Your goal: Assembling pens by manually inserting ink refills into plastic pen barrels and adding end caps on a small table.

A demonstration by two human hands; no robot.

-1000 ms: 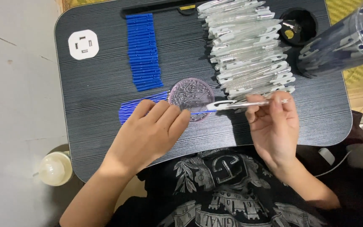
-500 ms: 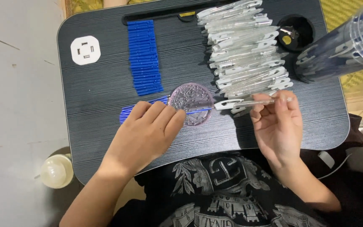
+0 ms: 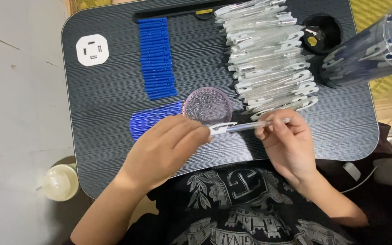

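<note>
The right hand (image 3: 291,143) pinches a clear pen barrel (image 3: 250,126) above the table (image 3: 105,90); the left hand (image 3: 166,147) closes its fingers at the clip end. The barrel lies left to right, clip pointing left. Many barrels (image 3: 268,54) and blue refills (image 3: 157,59) wait unassembled.

Wore a black T-shirt (image 3: 232,204) with a pale grey leaf-and-crest print across the chest. Both forearms bare, no sleeves reaching them. Left hand (image 3: 159,152) and right hand (image 3: 289,143) bare too, without gloves, rings or watch.
</note>
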